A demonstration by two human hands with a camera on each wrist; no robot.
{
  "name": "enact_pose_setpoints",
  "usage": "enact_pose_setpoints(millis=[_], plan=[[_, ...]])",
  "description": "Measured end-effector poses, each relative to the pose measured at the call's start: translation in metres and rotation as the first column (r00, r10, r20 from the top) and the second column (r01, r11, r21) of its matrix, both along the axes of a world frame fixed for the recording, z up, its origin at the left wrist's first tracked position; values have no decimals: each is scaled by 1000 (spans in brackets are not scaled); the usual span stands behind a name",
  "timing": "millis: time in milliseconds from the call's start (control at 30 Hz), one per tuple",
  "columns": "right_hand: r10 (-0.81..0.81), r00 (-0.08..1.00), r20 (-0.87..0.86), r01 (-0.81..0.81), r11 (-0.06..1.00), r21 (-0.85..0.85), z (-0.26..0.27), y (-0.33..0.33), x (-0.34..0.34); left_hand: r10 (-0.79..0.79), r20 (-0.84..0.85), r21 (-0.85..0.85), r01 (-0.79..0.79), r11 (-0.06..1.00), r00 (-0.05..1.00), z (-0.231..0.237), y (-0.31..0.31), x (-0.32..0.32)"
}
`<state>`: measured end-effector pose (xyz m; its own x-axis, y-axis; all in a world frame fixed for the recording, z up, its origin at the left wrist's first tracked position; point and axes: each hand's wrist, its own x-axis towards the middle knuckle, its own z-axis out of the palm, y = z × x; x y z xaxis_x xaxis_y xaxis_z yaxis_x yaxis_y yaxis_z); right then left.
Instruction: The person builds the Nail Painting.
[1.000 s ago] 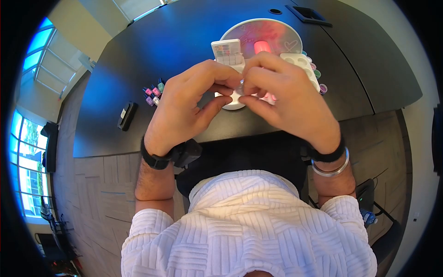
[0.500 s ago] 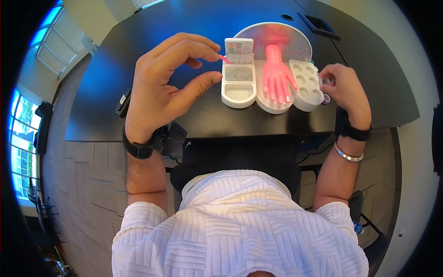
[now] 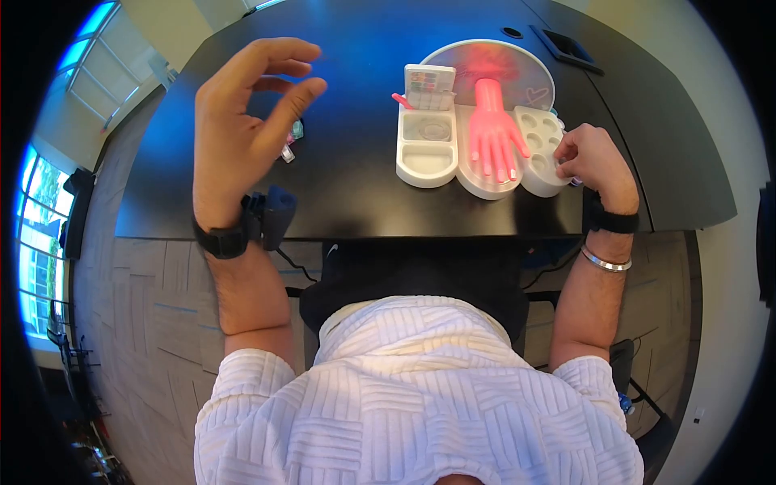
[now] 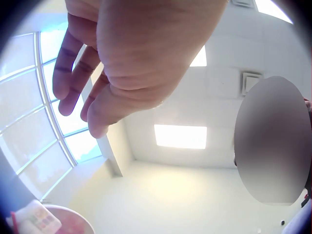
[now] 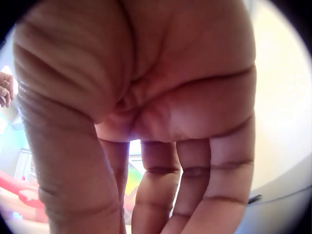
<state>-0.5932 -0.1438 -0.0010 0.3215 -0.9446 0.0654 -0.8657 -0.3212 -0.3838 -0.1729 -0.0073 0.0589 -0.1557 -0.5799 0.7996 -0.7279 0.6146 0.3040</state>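
Observation:
Raised at the left over the table, my left hand (image 3: pixel 242 121) holds nothing, with its fingers loosely bent and the thumb apart from them. My right hand (image 3: pixel 596 160) is at the right edge of a white palette (image 3: pixel 543 133) with round wells, fingers bent downward. Its fingertips are close together there, and I cannot tell whether they pinch anything. Between the hands stands a white manicure station with a pink model hand (image 3: pixel 493 133) on its middle base, fingers toward me. The left tray (image 3: pixel 427 162) has a clear compartment with a ring-shaped outline.
A pink stick (image 3: pixel 402 101) leans beside an upright white case (image 3: pixel 430 85) with coloured patches. Behind the model hand stands a round panel (image 3: pixel 529 73). Nail polish bottles (image 3: pixel 293 137) lie partly behind my left hand. A dark recessed box (image 3: pixel 566 50) is at the table's far right.
The hands were together before the station, pinching something small and clear, then parted. The left has moved away to the left; the right has gone to the palette's right edge.

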Motion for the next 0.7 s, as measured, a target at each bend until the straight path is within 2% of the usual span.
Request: enact_pose_setpoints(millis=[100,167,200,267,300,367,400,467,500,567,600,667,700], plan=[[-67,998,-11,68,994,87,2,-1,5,92,7,8,-92,996,996,-2,-4,27],[-76,997,-7,76,994,81,1,-2,5,223,-42,176,-213,961,974,-5,-6,40],[-74,997,-7,74,994,80,2,-2,6,225,-42,175,-214,961,974,-8,-9,49],[-118,993,20,115,987,111,5,0,10,291,31,274,-288,918,956,-17,-20,69],[-116,993,20,113,988,109,3,0,10,293,31,272,-290,918,956,-23,-25,78],[-120,991,55,117,991,65,-1,-2,9,333,85,374,-340,863,939,-34,-35,95],[-119,991,55,115,991,63,-1,-1,10,335,84,373,-342,863,938,-41,-40,103],[-122,991,57,118,991,69,1,1,12,389,126,470,-400,787,913,-54,-49,120],[-121,991,57,117,991,68,0,1,12,390,125,469,-401,787,912,-61,-53,129],[-138,988,75,133,989,64,-1,0,12,433,250,512,-498,699,866,-72,-59,144],[-137,988,76,133,989,62,-2,0,11,435,250,511,-499,700,865,-78,-59,148],[-134,987,89,130,990,52,-3,-1,11,433,337,556,-548,625,836,-81,-56,149],[-134,987,90,129,990,51,-4,-2,10,434,338,554,-549,625,835,-82,-55,149]])
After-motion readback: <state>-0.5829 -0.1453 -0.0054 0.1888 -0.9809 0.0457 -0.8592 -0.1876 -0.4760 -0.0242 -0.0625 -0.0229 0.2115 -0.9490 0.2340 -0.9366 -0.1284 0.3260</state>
